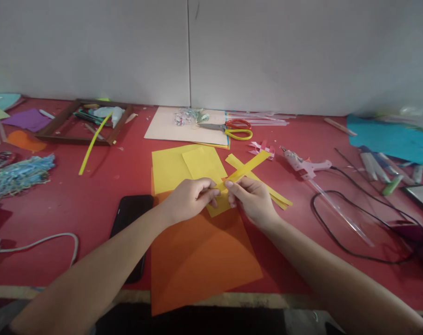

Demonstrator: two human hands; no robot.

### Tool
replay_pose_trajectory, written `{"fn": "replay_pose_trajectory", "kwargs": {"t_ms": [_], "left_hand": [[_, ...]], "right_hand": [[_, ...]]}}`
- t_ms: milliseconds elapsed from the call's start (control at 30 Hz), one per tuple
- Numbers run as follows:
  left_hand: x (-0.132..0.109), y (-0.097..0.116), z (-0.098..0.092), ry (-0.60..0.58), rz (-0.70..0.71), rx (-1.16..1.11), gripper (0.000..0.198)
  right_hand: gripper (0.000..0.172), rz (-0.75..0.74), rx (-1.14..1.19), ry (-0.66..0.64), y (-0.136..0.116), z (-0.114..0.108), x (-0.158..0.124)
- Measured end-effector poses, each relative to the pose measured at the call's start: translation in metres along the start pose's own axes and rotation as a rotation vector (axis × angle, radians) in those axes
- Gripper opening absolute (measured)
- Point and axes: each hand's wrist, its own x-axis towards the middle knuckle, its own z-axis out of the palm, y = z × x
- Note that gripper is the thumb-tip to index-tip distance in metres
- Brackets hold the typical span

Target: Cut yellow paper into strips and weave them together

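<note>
A yellow paper strip [250, 166] is pinched between my two hands, its free end angled up to the right. My left hand [191, 199] grips the strip's near end with bent fingers. Close beside it, my right hand [252, 199] has thumb and fingers closed on the same strip. Beneath my hands lie yellow paper sheets [168, 166] on top of an orange sheet [201, 260]. More yellow strips [276, 196] rest on the table just behind my right hand, crossing under the held one.
Scissors [237, 128] lie on pale card [159, 124] at the back. A pink glue gun [304, 165] with a black cord sits right, near markers [375, 167]. A phone [128, 214] lies by my left forearm. A wooden frame [75, 139] holding small items stands back left.
</note>
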Motion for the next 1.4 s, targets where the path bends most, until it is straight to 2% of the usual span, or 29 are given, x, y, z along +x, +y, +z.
{"fn": "replay_pose_trajectory", "kwargs": {"t_ms": [200, 467, 833, 1167, 1400], "left_hand": [[0.000, -0.001, 0.002, -0.001, -0.026, 0.006, 0.026], [0.000, 0.001, 0.003, -0.006, -0.023, -0.021, 0.027], [-0.002, 0.003, 0.000, -0.042, -0.036, -0.025, 0.022], [-0.003, 0.001, -0.001, -0.057, -0.055, -0.028, 0.025], [0.000, -0.005, 0.002, -0.033, -0.035, 0.007, 0.027]], "right_hand": [[0.039, -0.007, -0.026, 0.003, 0.000, 0.001, -0.002], [0.033, -0.014, -0.054, -0.086, 0.002, 0.001, -0.003], [0.036, 0.019, 0.143, 0.045, 0.000, -0.006, 0.002], [0.038, -0.015, 0.266, 0.150, -0.005, -0.012, 0.009], [0.038, -0.032, 0.305, 0.157, -0.005, -0.010, 0.008]]}}
